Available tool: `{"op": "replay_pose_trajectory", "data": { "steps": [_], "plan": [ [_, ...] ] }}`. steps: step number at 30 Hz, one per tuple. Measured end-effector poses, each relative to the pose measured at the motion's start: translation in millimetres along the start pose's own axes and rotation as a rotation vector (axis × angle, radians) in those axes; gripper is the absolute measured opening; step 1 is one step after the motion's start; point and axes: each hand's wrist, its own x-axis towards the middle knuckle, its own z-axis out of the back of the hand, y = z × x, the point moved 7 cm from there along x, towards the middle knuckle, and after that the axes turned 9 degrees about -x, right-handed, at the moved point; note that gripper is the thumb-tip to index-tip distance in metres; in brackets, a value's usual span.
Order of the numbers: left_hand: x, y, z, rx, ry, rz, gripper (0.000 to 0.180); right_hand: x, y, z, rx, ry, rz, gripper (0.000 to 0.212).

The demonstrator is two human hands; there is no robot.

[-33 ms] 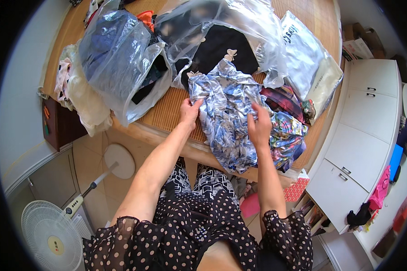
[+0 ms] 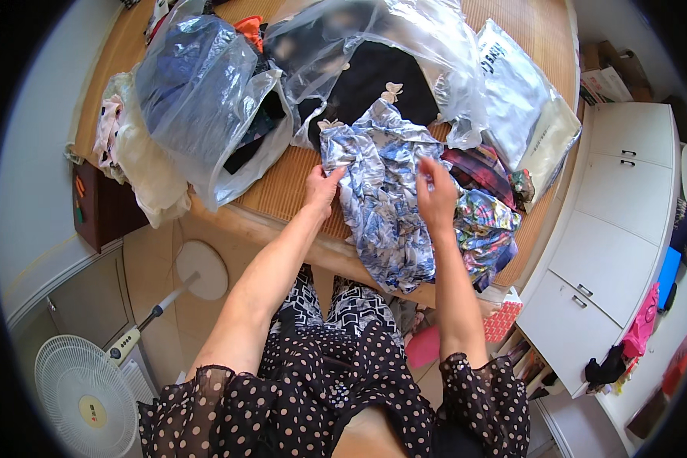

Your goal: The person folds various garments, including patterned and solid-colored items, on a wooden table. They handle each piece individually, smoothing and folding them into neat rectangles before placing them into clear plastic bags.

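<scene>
A crumpled blue-and-white patterned garment (image 2: 389, 198) of thin cloth lies on the mat-topped bed or table, its lower part reaching the front edge. At its left edge my left hand (image 2: 322, 188) pinches the cloth between thumb and fingers. Over the garment's right side is my right hand (image 2: 437, 200), its fingertips smeared by motion; whether they touch or grip the cloth does not show. Just right of that hand lie a bright multicoloured garment (image 2: 487, 225) and a dark red plaid cloth (image 2: 477, 172). Behind the garment is a black cloth with pale butterflies (image 2: 382, 80).
Clear plastic bags of clothes (image 2: 206, 99) crowd the back left, beside cream clothing (image 2: 149, 183). A white plastic package (image 2: 515, 91) lies at the back right. White cabinets (image 2: 595, 237) line the right side. A standing fan (image 2: 88, 401) is on the floor at lower left.
My right hand has shifted slightly up, its fingers blurring. My left hand keeps its hold on the garment's edge.
</scene>
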Motion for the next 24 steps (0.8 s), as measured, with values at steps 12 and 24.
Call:
{"op": "replay_pose_trajectory", "data": {
  "steps": [12,24],
  "plan": [
    [-23,-11,-10,0.476,0.024,-0.345,0.029,33,-5,-93,-0.503,0.381,-0.201,0.052],
    [-70,-6,-72,0.861,0.503,-0.694,0.016,6,-14,-92,-0.200,0.205,-0.313,0.069]
  ]
}}
